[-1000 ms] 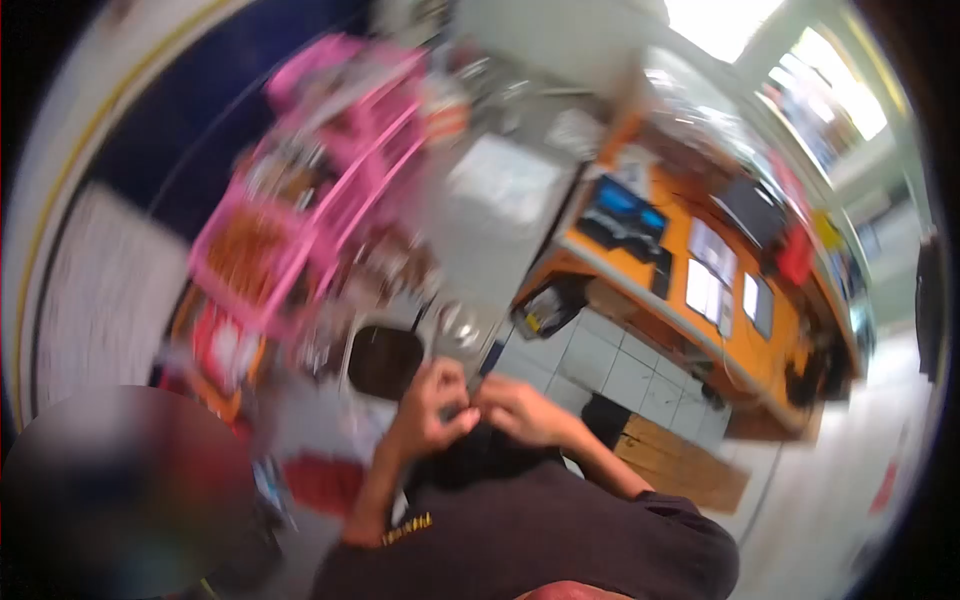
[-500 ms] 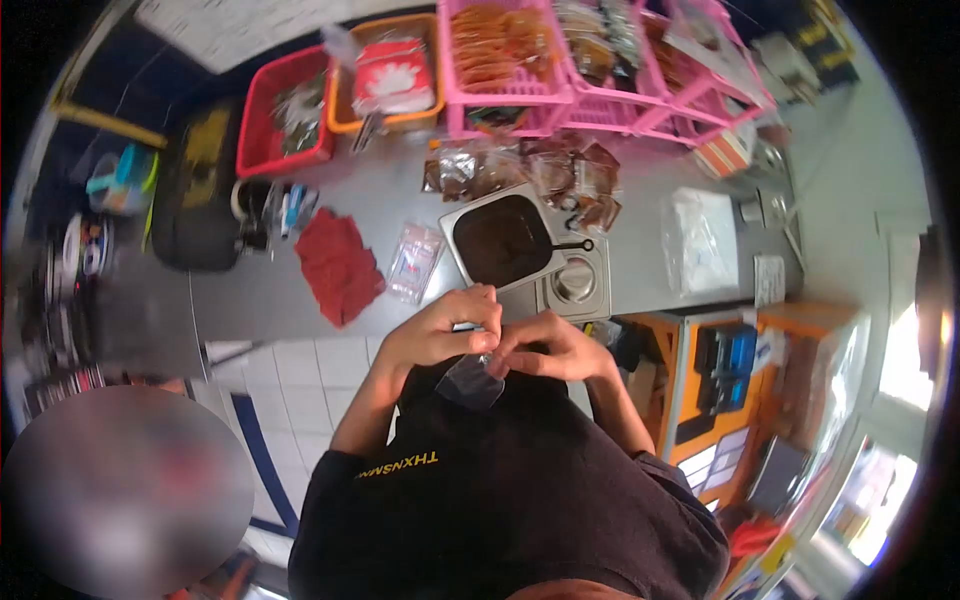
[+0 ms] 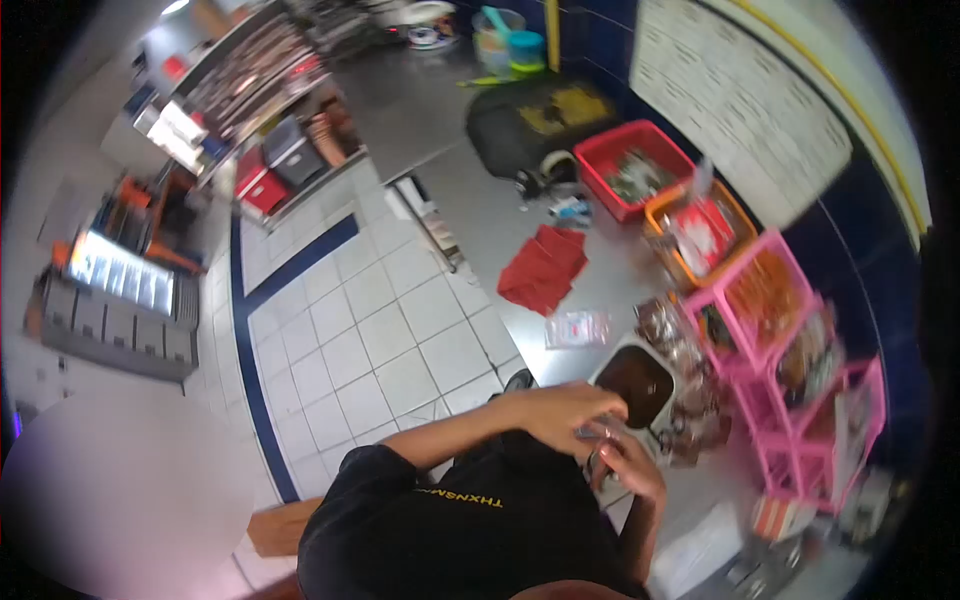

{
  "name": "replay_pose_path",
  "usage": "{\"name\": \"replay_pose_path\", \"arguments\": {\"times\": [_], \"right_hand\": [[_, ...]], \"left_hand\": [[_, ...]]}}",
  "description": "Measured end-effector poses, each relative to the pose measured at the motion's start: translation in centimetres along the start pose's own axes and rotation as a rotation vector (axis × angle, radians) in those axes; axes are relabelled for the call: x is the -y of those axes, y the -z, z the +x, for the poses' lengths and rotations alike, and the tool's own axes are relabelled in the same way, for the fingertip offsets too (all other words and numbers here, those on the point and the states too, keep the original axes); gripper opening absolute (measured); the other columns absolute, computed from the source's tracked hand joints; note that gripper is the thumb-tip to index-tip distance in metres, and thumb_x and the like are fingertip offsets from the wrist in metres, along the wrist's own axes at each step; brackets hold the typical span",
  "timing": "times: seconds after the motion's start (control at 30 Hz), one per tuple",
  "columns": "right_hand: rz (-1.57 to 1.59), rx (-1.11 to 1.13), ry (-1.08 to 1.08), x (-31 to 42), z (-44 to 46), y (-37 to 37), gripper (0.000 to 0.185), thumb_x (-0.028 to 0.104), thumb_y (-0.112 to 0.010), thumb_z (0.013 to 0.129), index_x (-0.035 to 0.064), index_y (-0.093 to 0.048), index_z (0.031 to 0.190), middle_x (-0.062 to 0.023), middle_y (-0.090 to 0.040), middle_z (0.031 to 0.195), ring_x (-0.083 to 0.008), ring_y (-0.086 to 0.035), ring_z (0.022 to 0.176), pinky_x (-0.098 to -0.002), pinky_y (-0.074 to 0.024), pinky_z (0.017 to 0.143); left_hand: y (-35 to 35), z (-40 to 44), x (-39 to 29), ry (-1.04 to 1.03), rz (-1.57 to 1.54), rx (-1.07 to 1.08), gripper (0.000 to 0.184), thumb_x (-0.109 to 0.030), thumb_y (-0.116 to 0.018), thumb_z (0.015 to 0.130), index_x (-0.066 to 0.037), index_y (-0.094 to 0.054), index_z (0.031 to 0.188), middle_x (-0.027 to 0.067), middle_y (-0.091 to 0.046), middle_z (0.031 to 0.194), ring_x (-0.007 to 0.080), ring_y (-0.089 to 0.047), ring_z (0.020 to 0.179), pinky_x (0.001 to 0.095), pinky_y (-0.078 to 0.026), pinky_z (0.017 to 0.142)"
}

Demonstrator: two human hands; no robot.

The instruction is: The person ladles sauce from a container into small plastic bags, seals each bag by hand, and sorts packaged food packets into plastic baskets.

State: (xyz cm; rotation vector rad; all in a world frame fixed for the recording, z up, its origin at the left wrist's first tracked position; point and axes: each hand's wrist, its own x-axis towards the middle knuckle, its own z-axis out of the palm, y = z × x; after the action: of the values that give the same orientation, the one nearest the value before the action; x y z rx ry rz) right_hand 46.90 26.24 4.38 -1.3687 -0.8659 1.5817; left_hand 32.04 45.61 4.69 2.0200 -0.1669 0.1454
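My left hand (image 3: 570,415) has its fingers closed on a small clear plastic bag (image 3: 598,430). Facing it, my right hand (image 3: 630,468) is closed on the same bag, and the fingers of both hands nearly meet. Just beyond them on the steel counter is a square container (image 3: 636,386) of dark brown contents. Small clear packets with brown contents (image 3: 668,330) lie beside that container. A flat printed plastic packet (image 3: 576,330) rests nearer the counter edge, next to a crumpled red cloth (image 3: 543,269).
Pink baskets (image 3: 768,372) stand at the right, with an orange basket (image 3: 655,212) and a red basket (image 3: 600,160) further back. A black case (image 3: 500,130) sits behind the cloth. White tiled floor (image 3: 370,310) lies left of the counter edge.
The view has swung left, bringing the floor and far shelves into sight, while the counter has shifted right. Both hands remain together at the bag, now further right in the view.
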Motion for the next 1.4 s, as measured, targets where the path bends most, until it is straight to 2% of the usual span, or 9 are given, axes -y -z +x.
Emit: {"name": "replay_pose_path", "arguments": {"times": [0.23,0.3,0.37,0.5,0.63,0.7,0.97,1.23,1.4], "right_hand": [[-0.061,0.159,-0.150,-3.5,2.2,1.3,0.055,0.042,-0.051,0.110,-0.0072,-0.054,0.134,-0.0170,-0.071,0.089,-0.0231,-0.069,0.056,-0.0321,-0.0542,0.053],[-0.096,0.130,-0.154,-2.4,1.7,1.4,0.038,0.030,-0.055,0.108,-0.0011,-0.061,0.129,-0.0068,-0.072,0.083,-0.0153,-0.067,0.058,-0.0288,-0.0482,0.051],[-0.262,-0.008,0.040,-0.1,1.0,0.3,0.028,0.026,-0.060,0.106,-0.0005,-0.067,0.114,-0.0052,-0.070,0.081,-0.0106,-0.063,0.057,-0.0266,-0.0453,0.051],[0.059,-0.616,0.339,-0.8,-0.3,-1.2,0.019,0.021,-0.067,0.103,0.0025,-0.068,0.097,-0.0021,-0.065,0.077,-0.0050,-0.052,0.055,-0.0243,-0.0395,0.050],[-0.002,-0.876,0.206,-8.6,-2.9,0.7,0.017,0.020,-0.067,0.103,0.0045,-0.063,0.101,-0.0004,-0.060,0.075,-0.0052,-0.047,0.052,-0.0254,-0.0355,0.047],[0.578,-0.892,-0.055,-8.8,-3.1,0.0,0.020,0.021,-0.069,0.101,0.0065,-0.054,0.104,0.0003,-0.054,0.072,-0.0063,-0.044,0.050,-0.0266,-0.0319,0.044],[0.534,-1.117,0.013,-11.4,-1.6,1.4,0.031,0.029,-0.073,0.099,0.0094,-0.050,0.105,0.0006,-0.048,0.068,-0.0088,-0.042,0.050,-0.0266,-0.0354,0.046],[0.073,-1.263,0.217,-10.8,4.1,12.5,0.056,0.030,-0.077,0.097,-0.0009,-0.059,0.139,-0.0032,-0.062,0.086,-0.0108,-0.055,0.064,-0.0262,-0.0466,0.062],[-0.173,-1.024,0.186,-9.1,6.4,15.3,0.034,0.026,-0.072,0.100,0.0009,-0.072,0.123,-0.0038,-0.070,0.092,-0.0103,-0.063,0.081,-0.0263,-0.0488,0.075]], "left_hand": [[-5.2,-0.6,1.7,0.199,0.390,-0.076,0.038,-0.028,-0.079,0.072,-0.005,-0.064,0.097,0.0164,-0.071,0.077,0.0424,-0.071,0.082,0.0528,-0.049,0.094],[-5.1,-0.6,1.9,0.232,0.322,-0.107,0.034,-0.027,-0.078,0.072,-0.004,-0.064,0.095,0.0173,-0.070,0.077,0.0422,-0.070,0.080,0.0517,-0.051,0.087],[-5.2,-0.6,2.2,0.221,0.231,-0.169,0.028,-0.025,-0.076,0.073,-0.004,-0.066,0.090,0.0197,-0.069,0.080,0.0417,-0.069,0.080,0.0499,-0.053,0.069],[-4.5,-0.8,2.3,0.485,0.069,-0.265,0.029,-0.021,-0.077,0.079,-0.004,-0.071,0.102,0.0147,-0.074,0.088,0.0306,-0.073,0.078,0.0429,-0.057,0.073],[-5.0,-1.4,3.8,0.482,-0.028,-0.440,0.029,-0.022,-0.082,0.080,-0.002,-0.068,0.096,0.0108,-0.073,0.082,0.0213,-0.073,0.077,0.0350,-0.058,0.072],[-5.8,-2.0,4.8,0.558,-0.062,-0.560,0.027,-0.021,-0.083,0.084,-0.002,-0.067,0.095,0.0091,-0.072,0.081,0.0158,-0.071,0.077,0.0316,-0.056,0.071],[-6.5,-2.2,4.8,0.593,-0.121,-0.603,0.028,-0.021,-0.083,0.087,0.000,-0.066,0.096,0.0075,-0.071,0.082,0.0127,-0.069,0.077,0.0298,-0.055,0.073],[-6.8,-2.4,4.5,0.605,-0.107,-0.634,0.028,-0.020,-0.083,0.086,0.000,-0.066,0.095,0.0067,-0.070,0.081,0.0122,-0.067,0.075,0.0293,-0.055,0.072],[-6.9,-3.0,4.1,0.570,-0.102,-0.649,0.026,-0.019,-0.083,0.086,-0.001,-0.066,0.094,0.0060,-0.070,0.080,0.0121,-0.067,0.074,0.0286,-0.055,0.072]]}}
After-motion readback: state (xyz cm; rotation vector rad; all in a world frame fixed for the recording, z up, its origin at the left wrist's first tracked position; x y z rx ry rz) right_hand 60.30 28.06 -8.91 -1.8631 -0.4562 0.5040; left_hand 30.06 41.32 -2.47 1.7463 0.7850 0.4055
